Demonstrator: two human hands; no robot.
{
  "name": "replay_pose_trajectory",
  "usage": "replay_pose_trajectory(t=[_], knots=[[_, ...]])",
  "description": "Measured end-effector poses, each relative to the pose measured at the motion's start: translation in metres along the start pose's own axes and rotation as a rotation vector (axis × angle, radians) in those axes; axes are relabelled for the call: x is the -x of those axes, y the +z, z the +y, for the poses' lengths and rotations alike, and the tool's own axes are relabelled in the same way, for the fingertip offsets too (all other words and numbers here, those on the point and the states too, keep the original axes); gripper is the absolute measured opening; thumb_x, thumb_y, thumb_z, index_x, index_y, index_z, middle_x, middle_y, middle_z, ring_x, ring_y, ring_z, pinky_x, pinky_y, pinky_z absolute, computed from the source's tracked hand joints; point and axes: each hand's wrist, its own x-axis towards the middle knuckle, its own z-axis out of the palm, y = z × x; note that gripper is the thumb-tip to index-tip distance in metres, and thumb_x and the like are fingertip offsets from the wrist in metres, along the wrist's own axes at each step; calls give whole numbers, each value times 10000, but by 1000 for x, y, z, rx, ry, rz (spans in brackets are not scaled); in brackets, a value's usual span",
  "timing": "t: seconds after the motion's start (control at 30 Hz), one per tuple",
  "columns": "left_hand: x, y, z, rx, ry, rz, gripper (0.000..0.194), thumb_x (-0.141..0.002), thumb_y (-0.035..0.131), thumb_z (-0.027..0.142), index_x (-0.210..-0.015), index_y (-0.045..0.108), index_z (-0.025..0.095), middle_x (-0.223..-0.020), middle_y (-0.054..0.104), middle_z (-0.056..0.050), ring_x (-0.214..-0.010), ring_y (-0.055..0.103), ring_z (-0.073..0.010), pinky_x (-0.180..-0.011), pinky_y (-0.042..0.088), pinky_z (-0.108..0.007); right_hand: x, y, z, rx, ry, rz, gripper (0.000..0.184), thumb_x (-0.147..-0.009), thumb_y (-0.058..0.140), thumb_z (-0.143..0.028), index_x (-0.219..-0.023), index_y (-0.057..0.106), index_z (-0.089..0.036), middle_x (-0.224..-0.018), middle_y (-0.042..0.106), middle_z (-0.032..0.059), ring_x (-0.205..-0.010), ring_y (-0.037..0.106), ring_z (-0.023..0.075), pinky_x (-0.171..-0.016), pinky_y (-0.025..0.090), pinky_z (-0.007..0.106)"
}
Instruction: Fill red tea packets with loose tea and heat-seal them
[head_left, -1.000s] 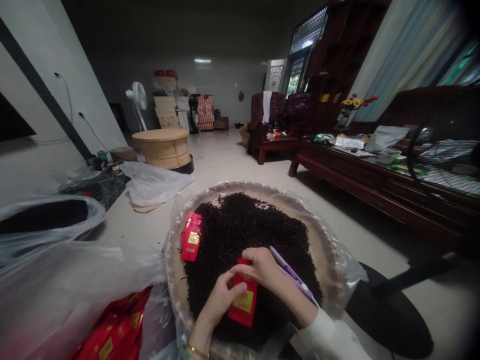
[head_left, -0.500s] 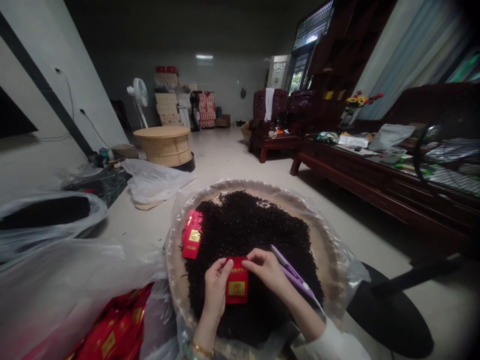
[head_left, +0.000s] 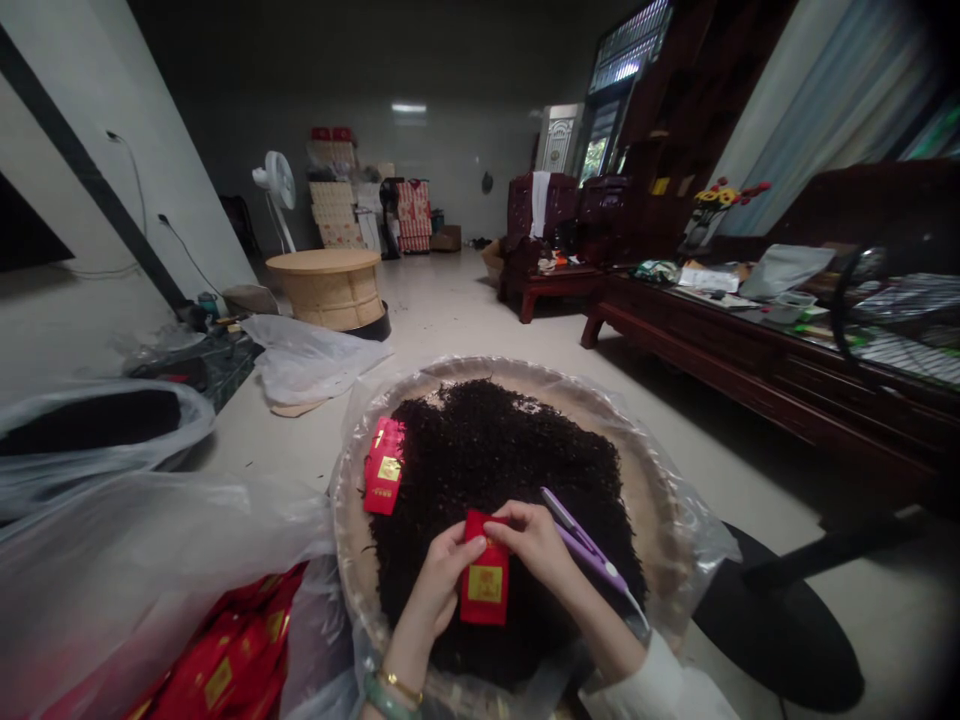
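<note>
The left hand [head_left: 439,580] and right hand [head_left: 534,540] pinch a red packet [head_left: 485,580] with curled fingers [head_left: 510,528], over dark tea leaves [head_left: 487,450] in a round tray [head_left: 352,540]. A purple tool [head_left: 589,552] lies just beside the right hand.

Right arm [head_left: 600,640]: white sleeve [head_left: 660,680], loose cuff. Left wrist [head_left: 401,655]: thin gold bracelet [head_left: 400,687], pale green bangle [head_left: 386,700].

Pedestal fan [head_left: 279,182] behind wicker table [head_left: 326,292]

Red packet [head_left: 485,582] shifted rightward over the tea leaves [head_left: 480,450] since the last look, now leaning slightly right instead of upright, with the left hand [head_left: 442,580] rolled flatter, its fingers moved onto the packet's upper left corner, closer to the right hand [head_left: 534,540].
</note>
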Motion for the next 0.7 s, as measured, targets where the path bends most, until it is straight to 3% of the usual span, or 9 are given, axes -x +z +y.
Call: replay_pose_trajectory(t=[0.17, 0.27, 0.33, 0.43, 0.57, 0.7], knots=[[-4, -2, -8, 29, -29, 42, 435, -545, 858, 370, -860, 710, 110, -671, 731, -49, -567, 648, -140, -597, 495, -235, -3, -11, 9, 165, -80, 29, 248, -782, 604, -402, -744, 696, -175, -732, 698, 42, -700, 623, 198, -651, 482, 305], [-5, -4, -8, 6, -25, 75, 445, -546, 848, 414, -836, 698, 112, -635, 723, -48, -550, 654, -166, -593, 504, -266, 1, -33, 20, 510, -209, 229, 276, -827, 568, -376, -1002, 687, -199, -1010, 690, 95, -967, 591, 264, -844, 448, 396], [-6, -6, -8, -1, -16, 100, 434, -549, 841, 429, -812, 689, 119, -627, 720, -44, -552, 660, -175, -592, 505, -273, 6, -50, 33, 800, -162, 345, 368, -795, 611, -366, -1121, 641, -197, -1136, 643, 137, -1064, 538, 325, -860, 422, 450], [-6, -8, -7, -8, 6, 122, 440, -546, 838, 445, -804, 684, 123, -625, 719, -45, -572, 669, -186, -614, 513, -286, 16, -70, 55, 1060, -44, 305, 433, -781, 634, -348, -1193, 589, -223, -1109, 648, 132, -989, 568, 328, -776, 439, 422], [-5, -7, -9, -29, 45, 117, 477, -556, 830, 466, -847, 691, 115, -644, 723, -53, -567, 663, -181, -623, 515, -293, 20, -79, 74, 1039, -50, 224, 397, -807, 599, -313, -1182, 582, -183, -1043, 650, 135, -922, 597, 298, -775, 455, 389], [-4, -8, -13, -99, 91, 95, 496, -597, 805, 475, -914, 703, 107, -705, 732, -65, -617, 661, -187, -619, 506, -284, 18, -83, 58, 725, -100, 173, 388, -812, 577, -337, -1164, 585, -173, -1053, 638, 129, -949, 598, 279, -831, 465, 393]])
